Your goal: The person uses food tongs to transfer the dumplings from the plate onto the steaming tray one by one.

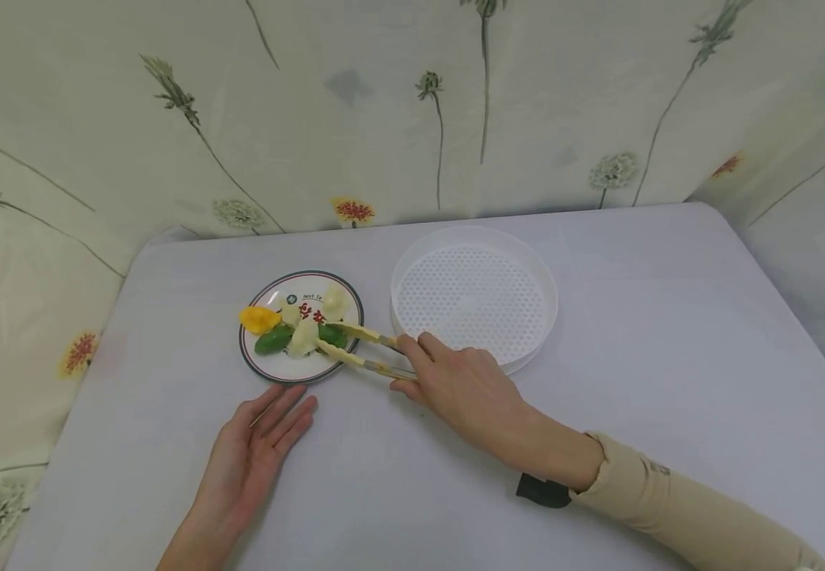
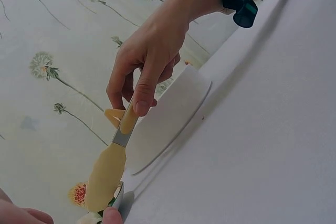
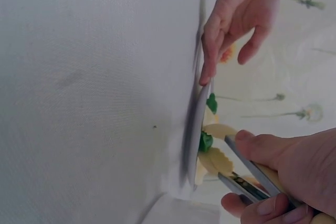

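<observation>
Right hand: my right hand [image 1: 458, 381] grips the tongs [image 1: 362, 349], thumb on one arm and fingers curled on the other, squeezing them partway.
Tongs: the two yellow tips reach out ahead of my fingers onto the plate [image 1: 267, 367], one on each side of a green piece [image 1: 331, 335]; whether they pinch it yet I cannot tell.
Food: just beyond the tips lie pale dumplings [image 1: 305, 336], another green one [image 1: 274, 339] and an orange one [image 1: 259, 319] at the far rim.
Left hand: my left hand [image 1: 255, 452] lies flat and spread on the table [image 1: 669, 357], fingertips touching the plate's near edge.
Steamer tray: the white perforated tray [image 1: 474, 296] sits just to the right of my knuckles.
Doing it well: I judge a slow, even squeeze best, tips low under the piece, keeping the plate steadied so it does not slide.
</observation>
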Action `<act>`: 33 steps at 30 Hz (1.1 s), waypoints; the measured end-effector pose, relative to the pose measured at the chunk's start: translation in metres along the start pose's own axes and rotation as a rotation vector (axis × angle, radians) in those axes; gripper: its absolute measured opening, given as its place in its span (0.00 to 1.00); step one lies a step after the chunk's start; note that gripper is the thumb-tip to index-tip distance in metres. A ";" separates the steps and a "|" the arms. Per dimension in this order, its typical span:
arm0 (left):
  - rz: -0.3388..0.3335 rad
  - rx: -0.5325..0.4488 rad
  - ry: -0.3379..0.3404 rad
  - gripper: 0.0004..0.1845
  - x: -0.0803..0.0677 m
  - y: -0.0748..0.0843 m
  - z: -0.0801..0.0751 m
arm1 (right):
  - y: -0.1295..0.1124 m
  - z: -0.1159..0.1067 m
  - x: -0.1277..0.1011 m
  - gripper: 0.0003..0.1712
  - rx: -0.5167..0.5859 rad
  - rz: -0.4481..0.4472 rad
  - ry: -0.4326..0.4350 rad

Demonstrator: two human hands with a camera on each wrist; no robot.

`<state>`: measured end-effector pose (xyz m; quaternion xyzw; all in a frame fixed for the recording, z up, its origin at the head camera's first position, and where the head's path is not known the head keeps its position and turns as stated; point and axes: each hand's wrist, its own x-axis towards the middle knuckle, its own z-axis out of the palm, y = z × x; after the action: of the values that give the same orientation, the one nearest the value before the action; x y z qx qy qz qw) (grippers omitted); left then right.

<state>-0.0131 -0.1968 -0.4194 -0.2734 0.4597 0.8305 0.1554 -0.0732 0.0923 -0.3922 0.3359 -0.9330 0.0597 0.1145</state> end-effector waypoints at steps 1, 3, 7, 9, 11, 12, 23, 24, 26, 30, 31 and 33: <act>-0.001 -0.003 0.000 0.31 0.000 0.000 0.000 | 0.000 0.000 0.000 0.26 -0.002 -0.001 0.004; -0.002 -0.006 -0.001 0.31 0.000 0.000 0.000 | 0.001 0.000 -0.001 0.26 -0.002 -0.001 0.012; -0.001 -0.003 -0.004 0.31 0.000 0.000 0.000 | 0.001 -0.002 -0.003 0.27 0.002 0.007 0.024; 0.000 0.000 -0.008 0.31 -0.001 0.001 0.000 | 0.001 -0.004 -0.003 0.28 0.004 0.013 0.026; 0.000 0.001 -0.011 0.32 -0.001 0.001 0.000 | 0.001 -0.007 -0.003 0.28 -0.003 0.018 0.026; 0.000 -0.001 -0.013 0.32 -0.001 0.001 0.000 | 0.001 -0.008 -0.004 0.28 -0.004 0.020 0.025; -0.004 -0.015 -0.008 0.32 -0.001 0.000 0.000 | 0.017 -0.031 -0.010 0.32 -0.014 0.098 0.041; -0.005 -0.015 -0.009 0.32 0.000 0.000 0.000 | 0.020 -0.033 -0.011 0.32 -0.012 0.108 0.053; -0.006 -0.011 -0.013 0.32 0.000 0.000 0.000 | 0.026 -0.036 -0.014 0.32 -0.008 0.128 0.079; -0.007 -0.018 -0.018 0.32 0.000 -0.001 -0.001 | 0.038 -0.041 -0.019 0.32 -0.009 0.155 0.126; -0.005 -0.019 -0.017 0.32 0.000 -0.001 -0.001 | 0.040 -0.041 -0.021 0.31 -0.008 0.160 0.131; -0.003 -0.027 -0.016 0.31 0.000 -0.001 -0.002 | 0.045 -0.044 -0.023 0.31 -0.009 0.171 0.136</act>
<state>-0.0125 -0.1975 -0.4211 -0.2695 0.4467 0.8386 0.1564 -0.0770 0.1494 -0.3576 0.2496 -0.9486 0.0877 0.1736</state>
